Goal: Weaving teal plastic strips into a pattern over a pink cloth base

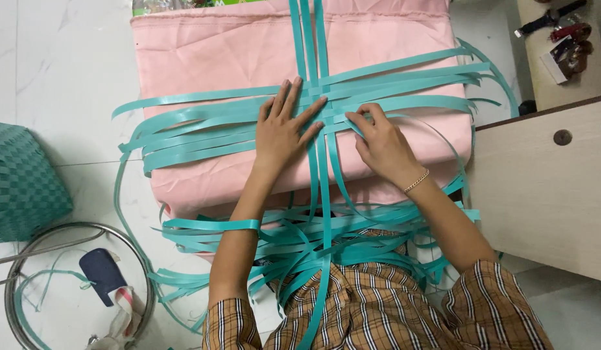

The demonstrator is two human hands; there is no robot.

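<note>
Checked lap; teal strips under both hands; woven basket aside.

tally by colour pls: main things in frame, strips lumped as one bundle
Teal: 2, the bundle of flat teal plastic strips under the left hand and right hand, and the woven teal basket.
Pink: 1, the pink fabric-covered cushion.
Silver: 1, the round metal ring frame.
Beige: 1, the beige wooden cabinet.
Total: 5

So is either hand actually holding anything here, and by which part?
The left hand lies flat, pressing the crossing of the teal strips onto the pink cushion. The right hand pinches one horizontal strip just right of that crossing.
</note>
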